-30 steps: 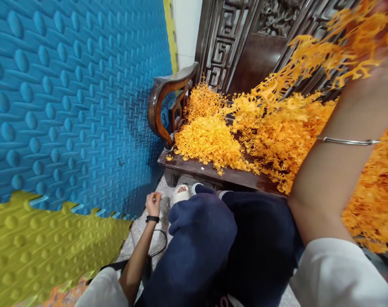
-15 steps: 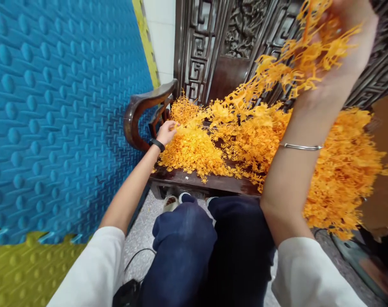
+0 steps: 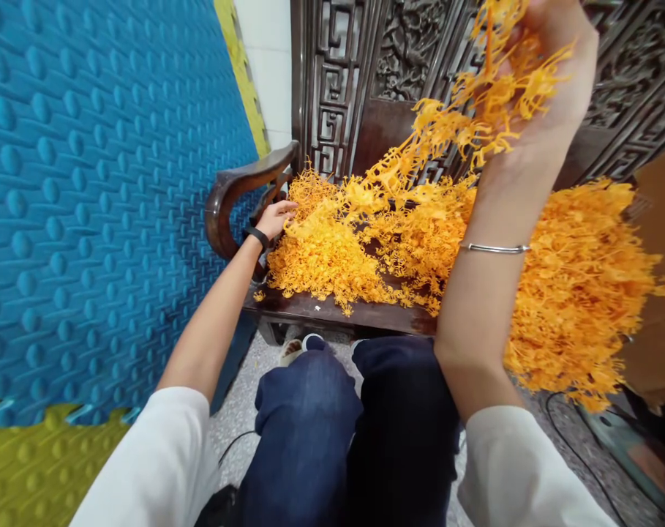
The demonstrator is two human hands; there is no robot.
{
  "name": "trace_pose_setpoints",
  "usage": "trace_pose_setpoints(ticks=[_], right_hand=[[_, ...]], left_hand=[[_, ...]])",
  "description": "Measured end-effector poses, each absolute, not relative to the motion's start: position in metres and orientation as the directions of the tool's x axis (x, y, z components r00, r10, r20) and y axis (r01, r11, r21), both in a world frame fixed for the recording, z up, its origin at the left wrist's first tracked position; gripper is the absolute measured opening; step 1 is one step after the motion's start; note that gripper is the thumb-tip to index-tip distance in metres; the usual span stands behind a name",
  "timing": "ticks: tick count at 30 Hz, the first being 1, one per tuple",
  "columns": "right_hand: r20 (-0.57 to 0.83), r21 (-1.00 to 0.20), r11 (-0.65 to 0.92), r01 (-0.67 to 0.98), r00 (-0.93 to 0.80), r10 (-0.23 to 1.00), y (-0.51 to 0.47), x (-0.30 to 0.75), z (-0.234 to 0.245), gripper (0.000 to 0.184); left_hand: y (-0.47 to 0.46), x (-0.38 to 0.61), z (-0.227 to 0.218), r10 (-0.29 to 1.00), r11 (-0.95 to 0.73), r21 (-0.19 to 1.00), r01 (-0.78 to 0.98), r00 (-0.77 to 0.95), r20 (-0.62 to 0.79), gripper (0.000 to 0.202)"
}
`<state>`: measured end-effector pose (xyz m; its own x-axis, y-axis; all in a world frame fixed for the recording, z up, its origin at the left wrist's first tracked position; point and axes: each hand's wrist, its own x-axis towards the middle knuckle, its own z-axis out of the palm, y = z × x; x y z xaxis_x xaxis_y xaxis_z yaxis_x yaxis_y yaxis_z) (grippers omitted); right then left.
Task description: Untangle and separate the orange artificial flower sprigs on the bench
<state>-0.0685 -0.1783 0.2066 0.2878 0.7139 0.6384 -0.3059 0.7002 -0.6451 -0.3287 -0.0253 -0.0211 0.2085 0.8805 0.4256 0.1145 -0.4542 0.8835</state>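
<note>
Head view showed the right hand (image 3: pixel 551 80) raised high before the carved backrest (image 3: pixel 343 73), fingers closed around a tangled clump of orange plastic sprigs (image 3: pixel 475 102). The clump trailed down towards the orange pile (image 3: pixel 573 278) heaped on the dark wooden seat (image 3: pixel 321 313). The left hand (image 3: pixel 274 218) lay at the pile's left edge, just beside the curved armrest (image 3: pixel 227 192), fingers loosely curled on the sprigs; whether it gripped any could not be told.

A blue foam mat (image 3: pixel 91 183) stands at the left edge of the carved chair (image 3: pixel 321 316). A yellow-green mat (image 3: pixel 36 468) joins it below.
</note>
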Motion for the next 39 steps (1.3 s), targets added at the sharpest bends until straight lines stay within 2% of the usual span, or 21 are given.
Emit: trace_pose_setpoints(ticks=[2, 6, 9, 12, 14, 15, 17, 18, 20, 24, 27, 30, 34, 36, 39], right_hand=[[0.658, -0.635, 0.719, -0.284, 0.291, 0.695, -0.176, -0.065, 0.205, 0.014], [0.673, -0.666, 0.717, -0.206, 0.251, 0.696, -0.166, -0.054, 0.201, 0.023], [0.641, -0.723, 0.68, -0.123, 0.248, 0.727, -0.16, -0.057, 0.199, 0.012], [0.605, -0.763, 0.642, -0.083, 0.26, 0.753, -0.162, -0.074, 0.197, 0.013], [0.552, -0.814, 0.576, -0.078, 0.209, 0.808, -0.168, -0.09, 0.195, 0.011], [0.517, -0.842, 0.533, -0.079, 0.16, 0.841, -0.172, -0.098, 0.193, 0.009], [0.465, -0.882, 0.466, -0.076, 0.031, 0.885, -0.18, -0.114, 0.189, 0.013], [0.447, -0.893, 0.443, -0.078, -0.047, 0.893, -0.184, -0.12, 0.186, 0.018], [0.414, -0.91, 0.403, -0.093, -0.189, 0.891, -0.191, -0.131, 0.178, 0.023], [0.338, -0.941, 0.328, -0.084, -0.309, 0.889, -0.201, -0.144, 0.161, 0.02], [0.259, -0.966, 0.245, -0.086, -0.319, 0.911, -0.206, -0.147, 0.144, 0.018], [0.118, -0.99, 0.077, -0.114, -0.409, 0.905, -0.212, -0.153, 0.122, 0.018], [-0.046, -0.992, -0.099, -0.075, -0.524, 0.85, -0.218, -0.161, 0.094, 0.02], [-0.072, -0.995, -0.099, -0.017, -0.563, 0.823, -0.219, -0.163, 0.084, 0.023], [-0.013, -1.0, -0.012, 0.006, -0.617, 0.787, -0.216, -0.163, 0.07, 0.035]], left_hand=[[-0.029, -0.327, -0.012, 0.893, -0.428, 0.897, 0.109, 0.208, 0.4, 0.015], [-0.045, -0.324, 0.02, 0.888, -0.434, 0.899, 0.064, 0.199, 0.415, 0.024], [-0.071, -0.317, 0.057, 0.824, -0.522, 0.853, -0.004, 0.256, 0.506, 0.028], [-0.109, -0.305, 0.097, 0.789, -0.541, 0.841, 0.015, 0.354, 0.502, 0.042], [-0.137, -0.297, 0.12, 0.784, -0.515, 0.857, 0.035, 0.422, 0.454, 0.046], [-0.15, -0.293, 0.129, 0.778, -0.513, 0.858, 0.036, 0.441, 0.447, 0.043], [-0.173, -0.288, 0.142, 0.767, -0.537, 0.843, 0.007, 0.421, 0.485, 0.033], [-0.181, -0.288, 0.145, 0.754, -0.556, 0.831, -0.016, 0.41, 0.513, 0.039], [-0.191, -0.292, 0.147, 0.751, -0.563, 0.826, -0.017, 0.408, 0.52, 0.051], [-0.191, -0.311, 0.139, 0.832, -0.49, 0.872, 0.002, 0.298, 0.467, 0.032], [-0.189, -0.325, 0.129, 0.888, -0.385, 0.917, -0.104, 0.227, 0.399, 0.025], [-0.194, -0.333, 0.122, 0.919, -0.308, 0.924, -0.225, 0.181, 0.351, 0.018], [-0.207, -0.344, 0.115, 0.93, -0.204, 0.938, -0.281, 0.245, 0.276, 0.018], [-0.212, -0.352, 0.108, 0.923, -0.167, 0.949, -0.266, 0.297, 0.246, 0.019], [-0.22, -0.367, 0.093, 0.897, -0.108, 0.982, -0.156, 0.41, 0.163, 0.025]])
